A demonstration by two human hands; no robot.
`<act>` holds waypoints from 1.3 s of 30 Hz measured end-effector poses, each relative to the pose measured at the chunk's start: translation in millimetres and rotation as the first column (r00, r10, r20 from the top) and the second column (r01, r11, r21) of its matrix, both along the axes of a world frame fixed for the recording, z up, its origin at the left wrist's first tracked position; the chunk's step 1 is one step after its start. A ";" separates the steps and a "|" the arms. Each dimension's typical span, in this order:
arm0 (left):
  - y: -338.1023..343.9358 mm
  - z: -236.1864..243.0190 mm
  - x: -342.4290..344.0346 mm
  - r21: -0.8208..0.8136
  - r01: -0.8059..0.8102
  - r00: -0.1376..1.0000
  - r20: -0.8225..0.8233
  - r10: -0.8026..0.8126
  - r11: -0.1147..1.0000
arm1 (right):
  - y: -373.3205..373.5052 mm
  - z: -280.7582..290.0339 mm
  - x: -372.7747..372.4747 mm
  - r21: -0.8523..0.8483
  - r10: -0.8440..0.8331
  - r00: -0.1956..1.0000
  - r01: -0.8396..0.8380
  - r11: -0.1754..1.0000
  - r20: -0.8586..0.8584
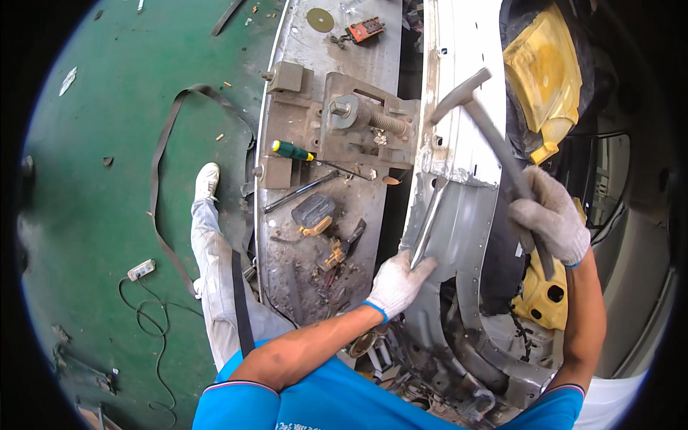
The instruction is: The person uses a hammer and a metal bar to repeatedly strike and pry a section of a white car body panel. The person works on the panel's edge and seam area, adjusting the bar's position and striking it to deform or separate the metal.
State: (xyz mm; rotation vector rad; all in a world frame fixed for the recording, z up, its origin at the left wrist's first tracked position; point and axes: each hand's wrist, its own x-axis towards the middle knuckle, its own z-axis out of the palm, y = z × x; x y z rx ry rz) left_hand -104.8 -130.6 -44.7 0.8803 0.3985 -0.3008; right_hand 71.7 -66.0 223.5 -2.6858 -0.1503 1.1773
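Observation:
My left hand [398, 288], in a white knitted glove, is closed around a shiny metal chisel [428, 223]. The chisel's far end meets the torn edge of the white body panel [464, 136], where it borders bare grey metal [464, 229] of a car sill. In my gloved right hand [552, 217] is a hammer [494, 132], gripped by its dark handle. Its head hangs above the white panel, apart from the chisel and slightly blurred. Beneath my left hand the grey sill runs toward a cut-out opening with dark gaps.
Left of the sill, a grey metal bench [344, 276] carries a clamp with a large bolt [351, 111], a green screwdriver [292, 150], a battery pack [314, 213] and a red remote [365, 29]. A strap [155, 179] and a power strip [141, 270] lie on the green floor. Yellow padding [548, 68] sits inside the car.

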 end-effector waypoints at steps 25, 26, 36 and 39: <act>-0.1 -6.1 7.7 -0.017 0.009 1.000 -0.027 -0.009 1.000 | 66.8 -26.1 5.4 -0.655 0.753 0.657 -0.587 0.475 -0.042; -0.2 -6.2 7.4 -0.029 0.028 0.999 -0.033 -0.029 0.999 | 63.5 -26.3 7.4 -0.590 0.753 0.656 -0.588 0.554 0.053; 4.6 -9.9 3.6 -0.066 0.149 0.988 -0.020 -0.150 0.987 | 47.4 -7.9 -0.9 -0.246 0.115 0.917 -0.019 0.969 0.381; 10.7 -14.8 -15.3 -0.079 0.250 0.967 -0.034 -0.253 0.965 | 57.2 -13.3 8.4 0.043 -0.118 0.867 0.111 0.993 0.485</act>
